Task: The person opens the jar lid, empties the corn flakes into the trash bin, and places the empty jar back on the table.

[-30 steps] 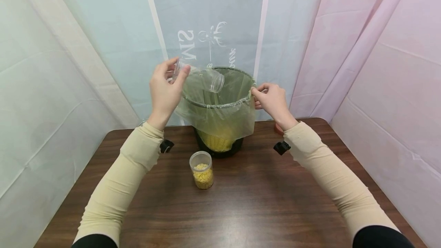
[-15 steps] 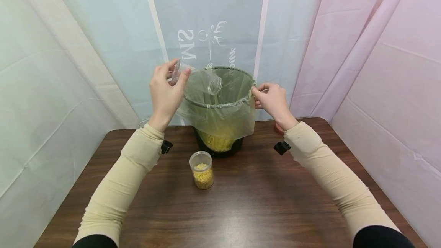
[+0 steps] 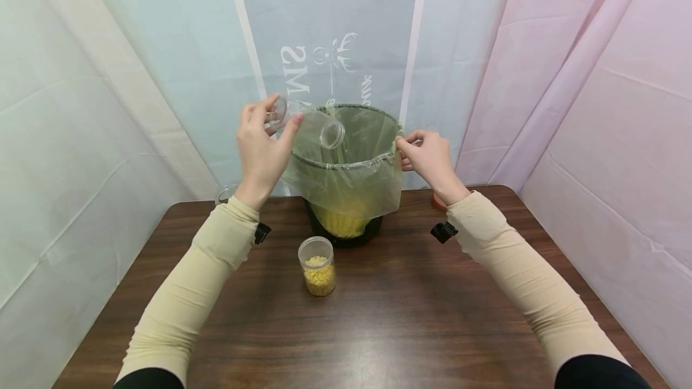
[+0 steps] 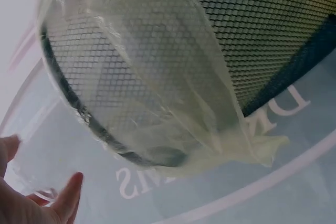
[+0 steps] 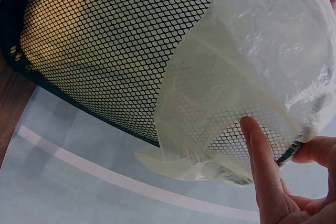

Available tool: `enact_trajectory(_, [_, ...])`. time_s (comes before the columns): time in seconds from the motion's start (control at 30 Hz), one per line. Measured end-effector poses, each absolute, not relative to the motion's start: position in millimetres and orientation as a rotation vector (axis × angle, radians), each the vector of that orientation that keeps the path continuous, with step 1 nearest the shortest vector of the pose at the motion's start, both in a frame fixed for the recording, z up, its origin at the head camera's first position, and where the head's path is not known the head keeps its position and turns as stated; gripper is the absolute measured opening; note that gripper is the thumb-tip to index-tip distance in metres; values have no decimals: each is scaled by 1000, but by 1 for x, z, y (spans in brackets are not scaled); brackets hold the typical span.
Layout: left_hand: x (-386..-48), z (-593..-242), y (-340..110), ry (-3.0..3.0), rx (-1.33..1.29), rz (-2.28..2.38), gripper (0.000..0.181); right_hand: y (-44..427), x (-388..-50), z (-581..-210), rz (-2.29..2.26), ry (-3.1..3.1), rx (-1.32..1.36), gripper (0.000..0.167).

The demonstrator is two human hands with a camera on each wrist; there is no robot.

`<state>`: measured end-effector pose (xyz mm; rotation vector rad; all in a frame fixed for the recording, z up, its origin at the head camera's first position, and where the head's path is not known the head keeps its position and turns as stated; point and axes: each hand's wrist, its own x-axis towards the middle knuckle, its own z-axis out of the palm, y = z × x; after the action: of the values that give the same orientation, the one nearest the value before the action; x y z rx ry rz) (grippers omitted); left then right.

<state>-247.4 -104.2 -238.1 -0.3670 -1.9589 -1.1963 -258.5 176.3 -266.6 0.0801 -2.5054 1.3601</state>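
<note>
Near the left rim of the bin, my left hand (image 3: 265,146) grips a clear plastic jar (image 3: 316,125), tilted with its mouth to the right over the opening; no contents show in it. A black mesh trash bin (image 5: 115,35) stands at the table's back, lined with a pale yellow-green plastic bag (image 3: 357,188) folded over its rim. With thumb and fingers my right hand (image 3: 427,155) pinches the bag and rim on the right side. Yellow stuff shows low through the mesh. In front stands an uncapped clear jar (image 3: 319,269) partly filled with yellow flakes.
The brown wooden table (image 3: 367,317) is bounded by fabric curtains at the back and sides. A red lid (image 3: 438,202) lies behind my right wrist. Something clear and round (image 3: 227,193) sits behind my left wrist, partly hidden.
The jar in my left hand has tipped so its mouth faces more toward the camera, moving slightly left and down. My right hand stays on the rim.
</note>
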Motion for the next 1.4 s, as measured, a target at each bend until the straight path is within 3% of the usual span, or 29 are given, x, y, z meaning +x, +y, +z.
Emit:
enact_trajectory(0.67, [-235, -245, -110, -2008, -313, -1279, 66, 177, -259, -262, 1420, -2530, 89, 32])
enact_trajectory(1.4, [-198, -241, -108, -1916, -270, -1392, 55, 190, -253, -261, 1346, -2539, 73, 61])
